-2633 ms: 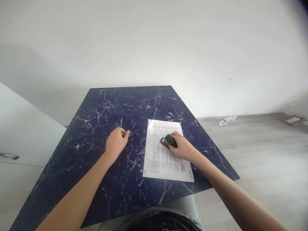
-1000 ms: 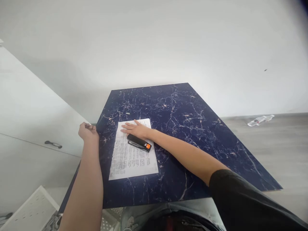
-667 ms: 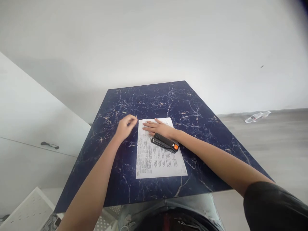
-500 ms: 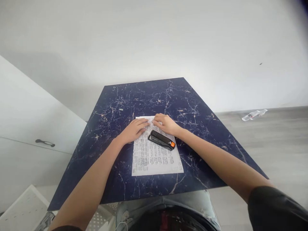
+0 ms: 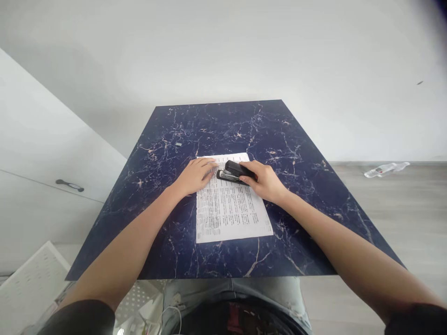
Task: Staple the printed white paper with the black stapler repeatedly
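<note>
A black stapler [image 5: 233,175] is in my right hand [image 5: 263,180], which grips its rear end from the right. Its jaws point left and stand apart over the upper part of a printed sheet of paper [image 5: 232,214]. The hand covers the stapler's back end. My left hand [image 5: 198,175] lies flat on the upper left edge of the paper, fingers stretched out toward the stapler's front. A small gap separates those fingertips from the stapler. Whether there is more than one sheet, I cannot tell.
The paper lies on a dark blue marble-patterned table [image 5: 216,130] against a white wall. A small pale piece [image 5: 179,144] sits on the tabletop. To the left is a white cabinet with a dark handle [image 5: 70,185]. Clear plastic packaging [image 5: 386,169] rests on the floor at right.
My right hand has left the paper's top edge and taken hold of the stapler, which was lying on the sheet. The stapler has turned and moved up the page. My left hand stays on the paper.
</note>
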The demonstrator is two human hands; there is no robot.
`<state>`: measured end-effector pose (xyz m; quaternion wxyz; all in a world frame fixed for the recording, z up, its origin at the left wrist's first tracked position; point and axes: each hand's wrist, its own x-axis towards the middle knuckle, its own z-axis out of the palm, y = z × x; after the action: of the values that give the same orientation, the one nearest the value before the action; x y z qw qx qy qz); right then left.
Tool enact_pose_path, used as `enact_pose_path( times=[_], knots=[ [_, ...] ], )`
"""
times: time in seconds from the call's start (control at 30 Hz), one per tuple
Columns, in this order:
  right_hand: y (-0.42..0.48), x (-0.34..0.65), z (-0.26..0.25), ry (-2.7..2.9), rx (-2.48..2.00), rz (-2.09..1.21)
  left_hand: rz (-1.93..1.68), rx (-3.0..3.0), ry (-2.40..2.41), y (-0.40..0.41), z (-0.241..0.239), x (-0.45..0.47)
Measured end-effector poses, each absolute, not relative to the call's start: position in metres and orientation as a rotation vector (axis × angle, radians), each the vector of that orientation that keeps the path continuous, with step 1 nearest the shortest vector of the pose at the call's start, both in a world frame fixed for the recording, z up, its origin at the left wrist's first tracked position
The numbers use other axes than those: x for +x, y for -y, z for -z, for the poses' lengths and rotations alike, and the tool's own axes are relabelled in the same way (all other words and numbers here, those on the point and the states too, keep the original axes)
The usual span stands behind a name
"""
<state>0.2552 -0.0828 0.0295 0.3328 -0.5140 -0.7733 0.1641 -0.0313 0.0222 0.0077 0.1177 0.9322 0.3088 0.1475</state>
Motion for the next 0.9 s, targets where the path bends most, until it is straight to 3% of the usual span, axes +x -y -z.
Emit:
enact_pose_path(
  times=[0.2,0.5,0.7,0.9],
  knots=[
    [0.077,0.255,-0.025,2.09,-1.284,-0.516,-0.427,2.755,-0.884,-0.025,-0.004,-0.032],
    [0.064,0.281,-0.005,1.654,-1.189,-1.1,-0.642,2.321,-0.907,-0.031,-0.004,-0.038],
    [0.058,0.293,-0.003,1.699,-1.165,-1.139,-0.926,1.78,-0.838,-0.039,0.0,-0.043],
    [0.056,0.299,-0.003,1.605,-1.159,-1.249,-0.955,1.72,-0.841,-0.04,0.001,-0.043]
  ],
)
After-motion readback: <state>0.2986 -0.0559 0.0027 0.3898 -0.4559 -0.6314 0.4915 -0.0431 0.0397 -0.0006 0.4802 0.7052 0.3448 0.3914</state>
